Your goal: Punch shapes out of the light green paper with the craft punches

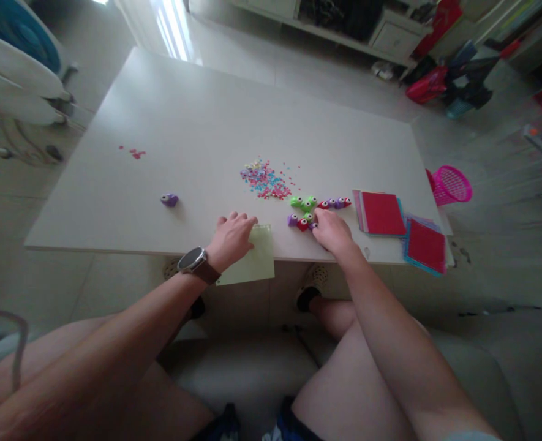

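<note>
My left hand [234, 241] lies palm down on a pale green sheet of paper [260, 257], fingers spread; the sheet overhangs the table's near edge. My right hand [332, 229] is at a cluster of small craft paper punches, its fingers closed around a purple punch [314, 226] that they partly hide. Beside it are a red punch [302, 225], another purple punch [292, 220] and green punches [308, 203]. A row of red and purple punches [338, 203] extends to the right. One lone purple punch [169, 199] sits left of my left hand.
Multicoloured confetti [266, 180] is heaped mid-table, with a few red bits [136, 154] at far left. Stacks of coloured paper squares [383, 214] lie at right, one stack [425, 246] over the table edge. A pink basket [452, 185] stands beyond the right edge.
</note>
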A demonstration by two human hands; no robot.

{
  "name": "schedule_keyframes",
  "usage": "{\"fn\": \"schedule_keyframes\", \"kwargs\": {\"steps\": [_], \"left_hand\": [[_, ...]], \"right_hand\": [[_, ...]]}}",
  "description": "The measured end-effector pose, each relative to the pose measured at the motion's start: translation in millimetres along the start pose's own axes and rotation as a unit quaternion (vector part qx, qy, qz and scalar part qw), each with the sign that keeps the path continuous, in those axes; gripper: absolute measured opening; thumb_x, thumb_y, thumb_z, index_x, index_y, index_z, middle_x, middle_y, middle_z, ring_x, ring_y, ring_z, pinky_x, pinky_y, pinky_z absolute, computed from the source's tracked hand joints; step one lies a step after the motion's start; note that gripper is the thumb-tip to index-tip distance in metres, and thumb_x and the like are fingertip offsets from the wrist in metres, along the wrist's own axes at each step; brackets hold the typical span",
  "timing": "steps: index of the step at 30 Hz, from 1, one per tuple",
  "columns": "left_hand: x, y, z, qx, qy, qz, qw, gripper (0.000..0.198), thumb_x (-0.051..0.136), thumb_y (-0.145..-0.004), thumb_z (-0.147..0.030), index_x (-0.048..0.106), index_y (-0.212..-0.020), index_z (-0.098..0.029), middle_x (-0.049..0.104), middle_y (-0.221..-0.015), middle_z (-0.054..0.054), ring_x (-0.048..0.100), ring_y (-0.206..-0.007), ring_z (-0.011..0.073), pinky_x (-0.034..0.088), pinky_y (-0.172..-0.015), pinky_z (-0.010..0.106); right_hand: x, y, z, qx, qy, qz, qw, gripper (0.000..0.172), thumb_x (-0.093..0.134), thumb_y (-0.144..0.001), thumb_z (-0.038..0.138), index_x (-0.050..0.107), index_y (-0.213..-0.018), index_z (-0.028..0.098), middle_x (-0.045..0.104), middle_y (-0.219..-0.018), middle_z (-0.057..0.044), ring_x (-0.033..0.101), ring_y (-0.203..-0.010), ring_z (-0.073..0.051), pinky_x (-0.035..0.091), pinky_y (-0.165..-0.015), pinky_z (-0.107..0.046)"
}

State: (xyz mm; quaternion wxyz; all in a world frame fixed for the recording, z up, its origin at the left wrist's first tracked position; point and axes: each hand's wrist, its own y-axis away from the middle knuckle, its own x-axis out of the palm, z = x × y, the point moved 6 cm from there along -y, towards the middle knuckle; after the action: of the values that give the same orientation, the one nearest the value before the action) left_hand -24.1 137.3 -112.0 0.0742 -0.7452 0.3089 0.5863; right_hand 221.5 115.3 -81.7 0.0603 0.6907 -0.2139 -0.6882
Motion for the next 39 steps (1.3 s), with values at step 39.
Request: {"fn": "schedule_keyframes", "kwargs": {"steps": [39], "left_hand": [[1.0,-19,0,-0.075,0.128,0.058,0.987,0.026,0.048,-0.107,-0.028,0.073,-0.111,-0.021,0.081,-0.113,0.013,0.072,-0.11,0.0307,0.044,-0.1,0.047]], "right_hand": [[-13,20,55,-0.27,-0.222,-0.109,0.931,0.022,0.069,-0.081,0.002,0.057,-0.085,0.02,0.06,-0.087,-0.002,0.053,-0.08,-0.019,0.035,-0.074,-0.031]]}}
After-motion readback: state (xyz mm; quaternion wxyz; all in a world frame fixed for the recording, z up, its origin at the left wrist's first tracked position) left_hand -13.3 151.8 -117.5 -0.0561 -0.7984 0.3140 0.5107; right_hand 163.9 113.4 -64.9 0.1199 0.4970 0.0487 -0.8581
